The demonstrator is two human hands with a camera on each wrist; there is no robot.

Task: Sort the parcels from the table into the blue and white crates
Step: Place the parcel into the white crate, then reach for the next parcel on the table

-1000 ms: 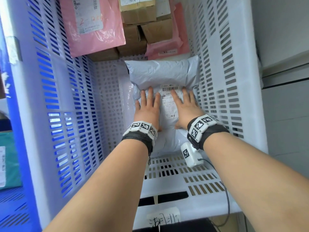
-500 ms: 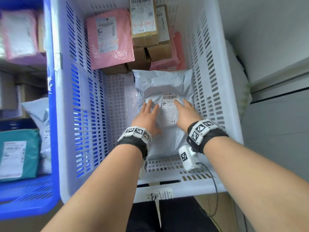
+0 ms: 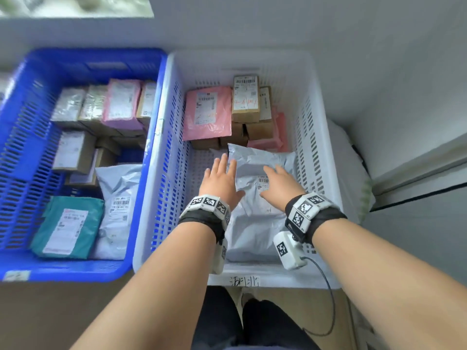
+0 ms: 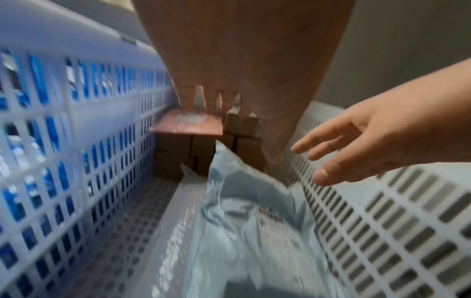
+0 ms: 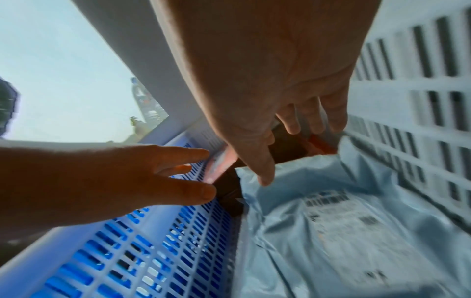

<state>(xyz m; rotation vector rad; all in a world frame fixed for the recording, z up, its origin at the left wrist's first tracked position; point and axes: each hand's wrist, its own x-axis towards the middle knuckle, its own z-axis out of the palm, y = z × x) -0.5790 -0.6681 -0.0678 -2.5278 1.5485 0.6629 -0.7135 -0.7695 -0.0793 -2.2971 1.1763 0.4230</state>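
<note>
Nearest me, my dark trousers (image 3: 255,322) stand over a brownish floor (image 3: 63,311), and the near rim of the white crate (image 3: 255,274) carries a handwritten label (image 3: 244,281). Both my forearms reach over that rim. My left hand (image 3: 220,181) and right hand (image 3: 281,186) hover above the grey mailer bag (image 3: 255,223), which lies flat on the crate's floor on the near side; my fingers (image 4: 323,149) are spread wide and straight, holding nothing. Half a second ago and before that my palms were pressed flat on this bag; now they have lifted clear of it, and the bag stays where it lay. Beyond the bag, a pink mailer (image 3: 207,112) rests on brown cartons (image 3: 246,102) against the far wall. To my left the blue crate (image 3: 75,270), touching the white one, holds a teal parcel (image 3: 68,226), a second grey bag (image 3: 117,203) and more boxes; earlier only a sliver of it showed, now I see all of it. A pale wall (image 3: 303,24) closes the room behind and to the right.
</note>
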